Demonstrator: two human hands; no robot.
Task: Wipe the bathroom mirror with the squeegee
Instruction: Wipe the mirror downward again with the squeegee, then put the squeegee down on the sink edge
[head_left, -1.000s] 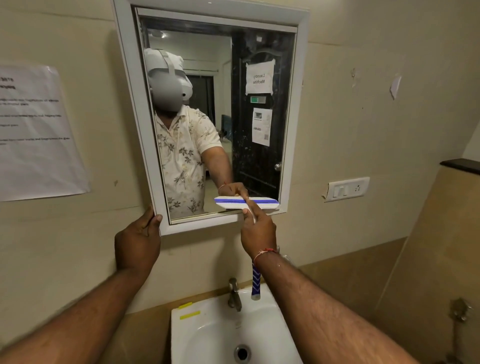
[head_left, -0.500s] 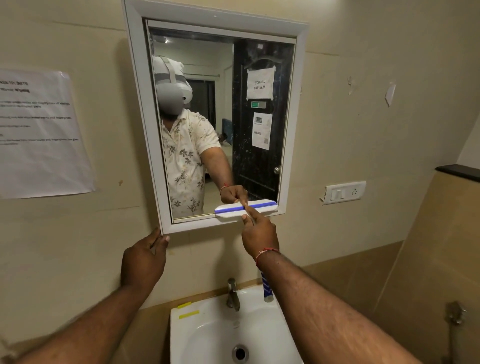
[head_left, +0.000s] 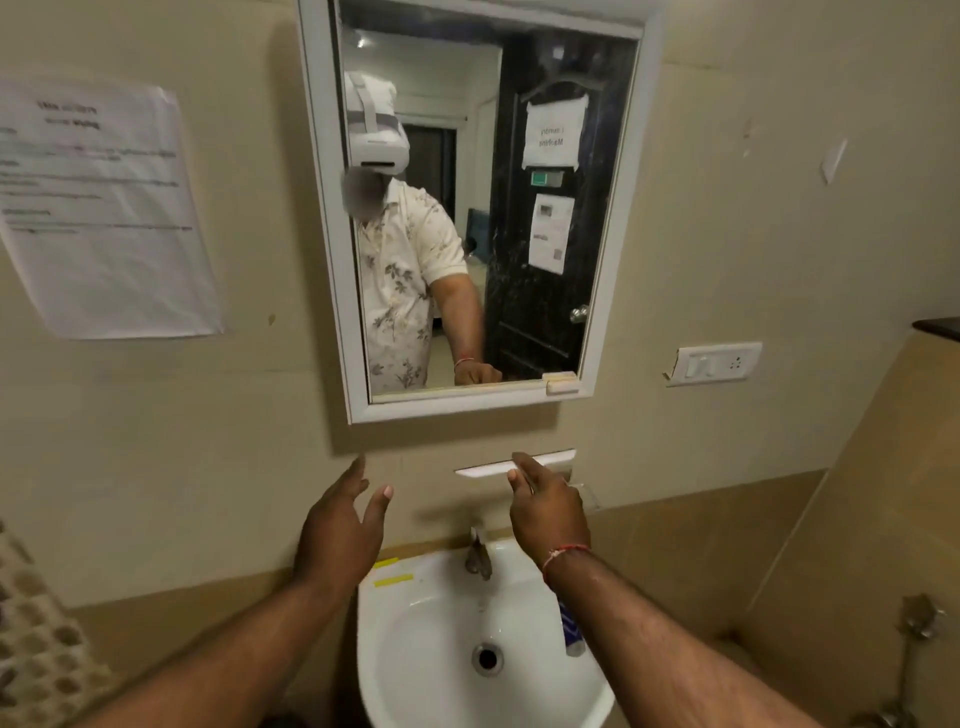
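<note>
Now the right hand (head_left: 548, 512) is gripping the squeegee (head_left: 483, 469), its white blade lying level in front of the wall, just below the mirror (head_left: 597, 234) (the blue handle end is poking out under the forearm, over the sink (head_left: 415, 649)). The left hand (head_left: 340, 530) is hovering beside it, fingers spread, holding nothing.

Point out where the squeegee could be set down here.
Free: the bowl of the white ceramic sink, left of the metal drain. Crowded: the back rim, with the metal tap and yellow tape strips. The handle of the white-and-blue squeegee hangs over the right side.
</note>
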